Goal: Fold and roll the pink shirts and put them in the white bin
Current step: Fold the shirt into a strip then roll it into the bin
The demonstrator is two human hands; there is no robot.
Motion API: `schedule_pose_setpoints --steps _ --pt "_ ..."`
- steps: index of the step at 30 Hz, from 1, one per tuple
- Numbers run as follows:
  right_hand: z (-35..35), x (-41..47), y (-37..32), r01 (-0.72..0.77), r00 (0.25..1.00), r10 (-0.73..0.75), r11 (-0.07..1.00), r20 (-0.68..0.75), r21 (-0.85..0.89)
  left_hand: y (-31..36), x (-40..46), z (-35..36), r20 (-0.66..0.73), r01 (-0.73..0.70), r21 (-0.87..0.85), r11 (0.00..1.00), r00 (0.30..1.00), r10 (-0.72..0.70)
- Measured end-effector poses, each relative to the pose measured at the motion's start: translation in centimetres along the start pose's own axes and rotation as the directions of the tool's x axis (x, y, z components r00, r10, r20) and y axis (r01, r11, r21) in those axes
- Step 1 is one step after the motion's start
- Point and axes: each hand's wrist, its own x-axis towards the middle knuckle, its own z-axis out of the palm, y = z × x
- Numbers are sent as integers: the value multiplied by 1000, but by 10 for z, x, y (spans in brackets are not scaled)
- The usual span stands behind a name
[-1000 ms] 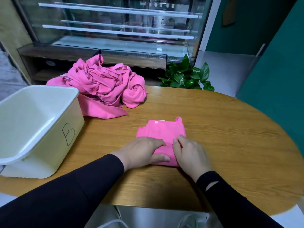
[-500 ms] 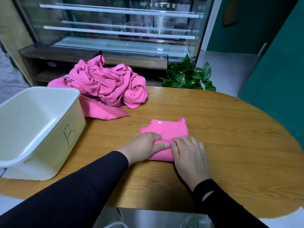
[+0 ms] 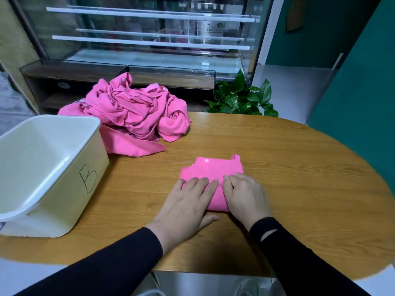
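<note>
At the left edge of the table (image 3: 299, 167) stands the white bin (image 3: 64, 167), its inside bare as far as shows, close enough for dropping rolls in. Behind it lies a heap of pink shirts (image 3: 132, 116), likely waiting. Mid-table, the folded shirt (image 3: 213, 169) lies flat. The left hand (image 3: 188, 201), fingers spread straight, presses its near part; the right hand (image 3: 245, 195), fingers slightly bent, presses alongside, probably rolling it.
</note>
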Motion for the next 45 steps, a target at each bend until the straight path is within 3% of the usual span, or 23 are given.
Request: schedule_pose_setpoints --steps 3,6,9,12,16,21,23,27,29,35,45 --pt "-4 3 -2 -36 995 37 999 89 -12 -3 4 6 -12 18 94 995 1000 -17" --pt "-10 7 -3 -91 982 94 995 162 -29 -10 13 5 -48 -82 140 987 995 89" --pt "-15 9 -4 -121 970 118 993 214 3 -17 17 4 -33 -161 87 983 986 164" --pt "-13 -3 -1 -46 991 43 999 128 20 -20 23 -1 56 -162 -16 987 985 163" --pt "-9 -30 10 37 998 -43 989 38 143 -26 32 -12 255 -35 -211 977 963 89" --pt "-9 -34 12 -8 999 -1 985 51 171 -27 31 -12 386 64 -322 944 920 70" --pt "-11 -31 9 -41 997 32 990 67 135 -28 29 -12 369 71 -346 936 927 66" --pt "-12 -27 11 -98 994 88 985 71 141 -32 10 -7 71 10 -318 948 997 13" --pt "-11 -27 10 -93 995 84 985 62 144 -32 -4 1 8 -6 -334 943 1000 9" --pt "-12 -19 13 -144 984 122 975 132 171 -32 4 -1 106 92 -508 856 993 -44" --pt "-17 -41 13 -49 998 40 984 55 172 -35 4 -11 335 294 -649 702 938 -84"
